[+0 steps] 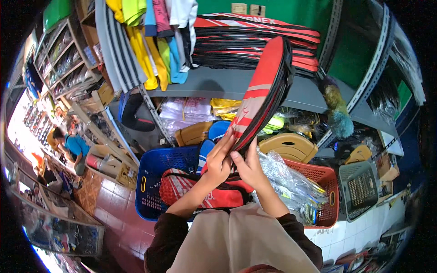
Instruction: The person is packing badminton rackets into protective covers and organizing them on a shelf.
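Note:
A long red racket bag [261, 77] with pale bands and black zipped edges is held tilted upright in front of me, its top near the shelf. My left hand [219, 161] grips its lower left face, fingers lying along it. My right hand [248, 166] holds the lower right side, thumb pressed in front. Below, a blue basket [148, 182] holds more red bags [211, 195] and a blue one [205, 149]. Beside it a red basket [332, 195] is heaped with plastic-wrapped items [291, 191]. The bottom end of the held bag is partly hidden by my hands.
A grey shelf [182, 86] carries stacked red-black bags [255, 32]; clothes [143, 50] hang at its left. A duster [337, 109] hangs right, above a grey basket [357, 195]. A person in blue [75, 148] is at far left, near a glass case [63, 227].

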### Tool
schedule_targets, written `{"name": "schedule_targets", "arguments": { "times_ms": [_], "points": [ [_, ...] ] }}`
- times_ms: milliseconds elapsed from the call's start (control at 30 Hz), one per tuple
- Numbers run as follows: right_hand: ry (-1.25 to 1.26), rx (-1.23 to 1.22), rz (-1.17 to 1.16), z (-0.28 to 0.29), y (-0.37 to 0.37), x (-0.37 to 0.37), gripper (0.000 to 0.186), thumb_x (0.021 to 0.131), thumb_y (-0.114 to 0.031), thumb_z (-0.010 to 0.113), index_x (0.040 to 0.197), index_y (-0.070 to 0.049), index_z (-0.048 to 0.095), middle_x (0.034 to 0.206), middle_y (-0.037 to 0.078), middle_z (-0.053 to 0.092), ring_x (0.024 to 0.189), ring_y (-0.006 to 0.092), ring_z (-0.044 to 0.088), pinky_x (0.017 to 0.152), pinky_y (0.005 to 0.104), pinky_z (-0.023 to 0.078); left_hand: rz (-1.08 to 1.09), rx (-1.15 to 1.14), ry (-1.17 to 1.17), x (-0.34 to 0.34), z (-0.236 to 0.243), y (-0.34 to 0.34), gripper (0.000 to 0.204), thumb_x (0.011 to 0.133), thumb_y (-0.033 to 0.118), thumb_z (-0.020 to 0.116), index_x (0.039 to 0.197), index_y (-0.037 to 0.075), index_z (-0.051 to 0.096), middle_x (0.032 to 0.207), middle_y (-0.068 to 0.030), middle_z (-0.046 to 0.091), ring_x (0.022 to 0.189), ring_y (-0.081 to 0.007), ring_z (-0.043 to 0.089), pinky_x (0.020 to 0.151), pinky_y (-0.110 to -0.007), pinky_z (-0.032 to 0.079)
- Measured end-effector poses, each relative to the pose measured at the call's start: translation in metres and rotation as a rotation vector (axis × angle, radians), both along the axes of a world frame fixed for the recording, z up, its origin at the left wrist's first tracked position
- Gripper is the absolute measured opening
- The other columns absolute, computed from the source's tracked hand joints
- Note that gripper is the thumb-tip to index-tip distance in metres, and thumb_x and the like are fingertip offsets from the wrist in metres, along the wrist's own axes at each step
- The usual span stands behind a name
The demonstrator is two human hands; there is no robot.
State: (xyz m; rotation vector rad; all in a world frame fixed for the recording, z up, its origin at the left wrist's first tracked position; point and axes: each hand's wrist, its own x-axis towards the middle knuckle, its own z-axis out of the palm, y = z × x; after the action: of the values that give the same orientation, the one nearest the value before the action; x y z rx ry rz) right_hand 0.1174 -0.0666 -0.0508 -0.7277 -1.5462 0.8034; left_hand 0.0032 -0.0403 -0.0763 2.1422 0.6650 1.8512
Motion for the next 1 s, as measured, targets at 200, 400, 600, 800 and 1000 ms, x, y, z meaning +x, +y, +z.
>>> {"name": "schedule_targets", "arguments": {
  "times_ms": [200,400,600,800,1000],
  "points": [
    [-0.133,0.046,-0.017,0.001,-0.002,0.004,0.068,0.087,-0.014,0.05,0.141,0.003,0.012,0.141,0.025,0.024,0.132,0.0359,0.027,0.106,0.0394,0.022,-0.032,-0.072,-0.065,0.006,-0.022,-0.002,0.043,0.079,-0.008,0.046,0.121,-0.006,0.05,0.127,-0.0256,0.048,0.116,-0.0367,0.05,0.097,-0.039,0.039],
    [-0.194,0.081,-0.058,-0.012,0.001,0.005,0.064,0.091,-0.019,0.046,0.14,0.005,0.013,0.141,0.02,0.026,0.132,0.0284,0.026,0.107,0.0363,0.022,-0.051,-0.118,-0.078,0.007,-0.023,-0.007,0.042,0.079,-0.008,0.046,0.121,-0.006,0.05,0.127,-0.0248,0.048,0.118,-0.0372,0.049,0.097,-0.039,0.039],
    [-0.019,0.055,0.036,-0.038,0.008,-0.001,0.063,0.091,-0.019,0.048,0.14,0.004,0.017,0.144,0.021,0.023,0.135,0.032,0.022,0.109,0.0383,0.017,0.198,-0.389,-0.279,0.005,-0.007,-0.01,0.024,0.091,0.01,0.047,0.109,-0.005,0.055,0.096,-0.0142,0.061,0.087,-0.0204,0.058,0.077,-0.031,0.045],
    [0.166,-0.459,0.117,-0.07,-0.015,0.03,0.048,0.097,-0.035,0.035,0.085,0.004,0.06,0.079,0.008,0.063,0.073,0.0147,0.06,0.067,0.025,0.045,0.014,-0.42,-1.153,-0.026,0.072,-0.003,0.048,0.091,0.019,0.052,0.132,0.0,0.035,0.123,-0.0096,0.05,0.106,-0.0193,0.051,0.096,-0.035,0.038],
    [-0.332,-0.649,0.943,-0.098,-0.025,0.021,0.078,0.09,-0.062,0.022,0.111,0.005,0.058,0.099,0.016,0.064,0.084,0.0206,0.062,0.075,0.0309,0.049,0.075,-0.137,-1.269,-0.038,0.106,-0.007,0.056,0.091,0.031,0.052,0.136,0.006,0.03,0.133,-0.0152,0.038,0.117,-0.0242,0.044,0.097,-0.038,0.039]
  ]
}}
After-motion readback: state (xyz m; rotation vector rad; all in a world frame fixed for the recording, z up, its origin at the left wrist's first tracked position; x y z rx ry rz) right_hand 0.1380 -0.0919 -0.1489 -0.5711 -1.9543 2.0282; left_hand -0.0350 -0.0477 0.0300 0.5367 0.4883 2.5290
